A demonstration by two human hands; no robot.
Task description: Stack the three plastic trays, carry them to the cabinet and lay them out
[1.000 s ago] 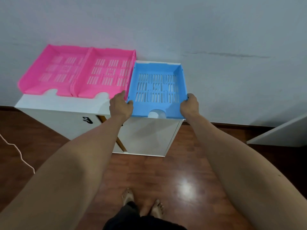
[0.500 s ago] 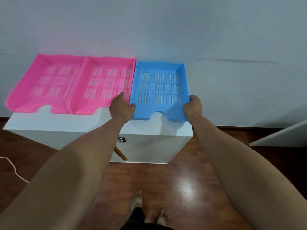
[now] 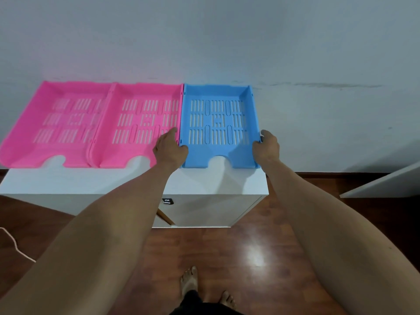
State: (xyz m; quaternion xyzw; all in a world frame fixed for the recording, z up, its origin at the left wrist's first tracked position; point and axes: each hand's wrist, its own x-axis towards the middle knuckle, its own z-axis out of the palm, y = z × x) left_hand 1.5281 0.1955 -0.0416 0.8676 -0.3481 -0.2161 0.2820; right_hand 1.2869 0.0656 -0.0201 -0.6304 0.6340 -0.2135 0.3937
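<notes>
**Blue tray gripped on cabinet top**

Left hand [image 3: 171,148] and right hand [image 3: 266,146] each close a grip on the blue tray [image 3: 219,123] sides. Tray flat on cabinet [image 3: 136,180], touching two pink trays [image 3: 91,123] left of the grip.

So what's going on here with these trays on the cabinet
A person is laying plastic trays out in a row on top of a white cabinet. Two pink trays lie side by side on the left. The blue tray sits flat at the right end, against the second pink one. The left hand and right hand grip its two sides near the front, so it is not released yet.
</notes>
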